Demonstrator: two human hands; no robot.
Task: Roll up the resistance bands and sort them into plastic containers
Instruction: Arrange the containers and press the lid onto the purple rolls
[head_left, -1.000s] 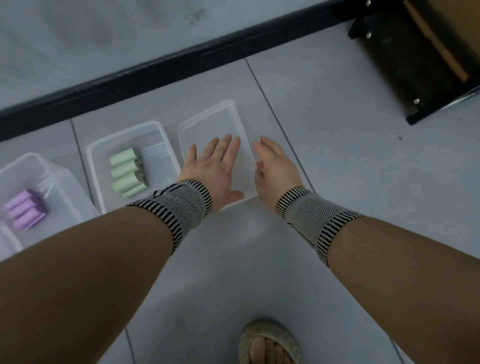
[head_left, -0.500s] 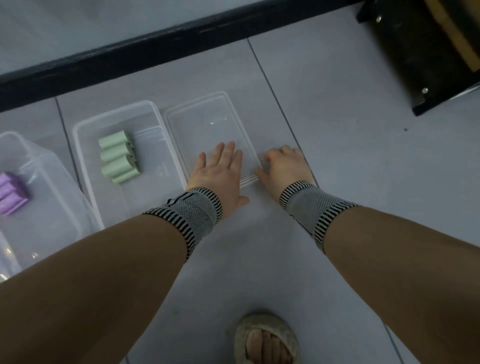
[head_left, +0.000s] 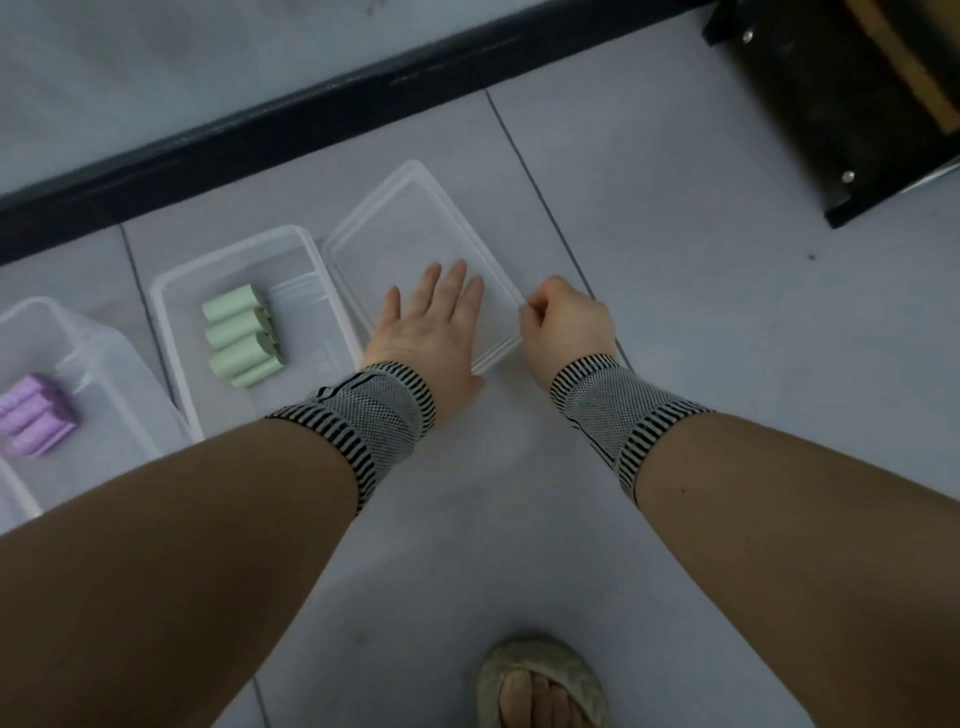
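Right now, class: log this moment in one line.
left hand flat on clear lid | right hand pinching lid edge | green rolls binned

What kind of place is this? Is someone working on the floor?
Probably an indoor room, with the person working at floor level: grey floor tiles meet a black skirting board below a pale wall, and clear plastic containers sit on the tiles. What sort of room cannot be told.

Open floor lies to your right of the clear lid. To its left, the container of green rolls sits just beside it. A black baseboard blocks the far side.
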